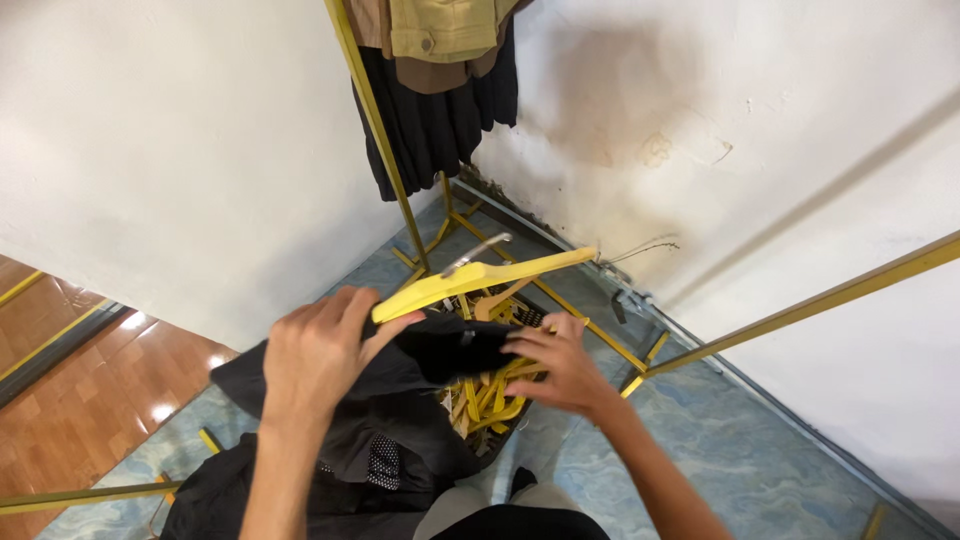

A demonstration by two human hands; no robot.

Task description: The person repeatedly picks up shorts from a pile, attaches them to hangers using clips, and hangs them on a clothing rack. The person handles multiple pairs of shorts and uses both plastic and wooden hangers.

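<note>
My left hand point(315, 360) grips one end of a yellow wooden hanger point(480, 276) with a metal hook, held level over the floor. Beneath the hanger lies a black garment point(400, 395), draped across my lap and over a basket. My right hand point(560, 365) pinches the black garment's edge just under the hanger's middle. The fabric bunches between both hands.
A dark basket point(500, 420) full of several yellow hangers stands on the blue marbled floor. A yellow metal clothes rack point(385, 150) with dark and tan clothes hangs in the corner. Another yellow rail point(820, 300) crosses at right. White walls close in on both sides.
</note>
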